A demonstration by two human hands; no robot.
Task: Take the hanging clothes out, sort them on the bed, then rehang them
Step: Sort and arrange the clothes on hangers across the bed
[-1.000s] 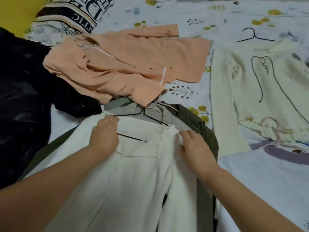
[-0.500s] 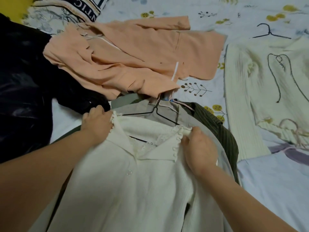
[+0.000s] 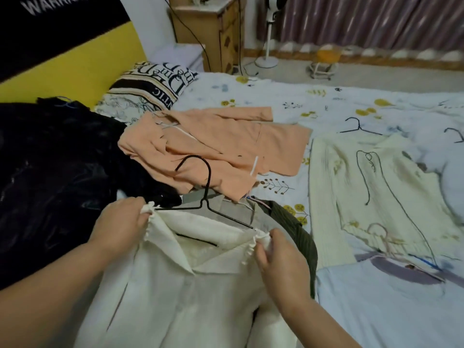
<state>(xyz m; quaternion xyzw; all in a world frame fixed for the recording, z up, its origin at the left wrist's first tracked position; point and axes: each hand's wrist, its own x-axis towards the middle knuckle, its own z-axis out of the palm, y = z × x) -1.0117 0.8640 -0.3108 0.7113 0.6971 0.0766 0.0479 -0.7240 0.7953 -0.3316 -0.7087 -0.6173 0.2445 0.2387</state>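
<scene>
Dim, even indoor light; soft blur throughout, wide-angle bending at edges.

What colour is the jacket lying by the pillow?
The collared fabric jacket is a plain peach-orange, seen clearly in the head view.

The black hanger (image 3: pixel 200 197) has its lower bar mostly hidden inside the white blouse (image 3: pixel 175 285), whose hem runs off the bottom edge. The grey garment (image 3: pixel 233 209) and striped green one (image 3: pixel 296 234) beneath show only slivers. At the bed's (image 3: pixel 276 96) left edge, the black pile (image 3: pixel 50 172) is cut off. The right of the bed is blurred.
</scene>
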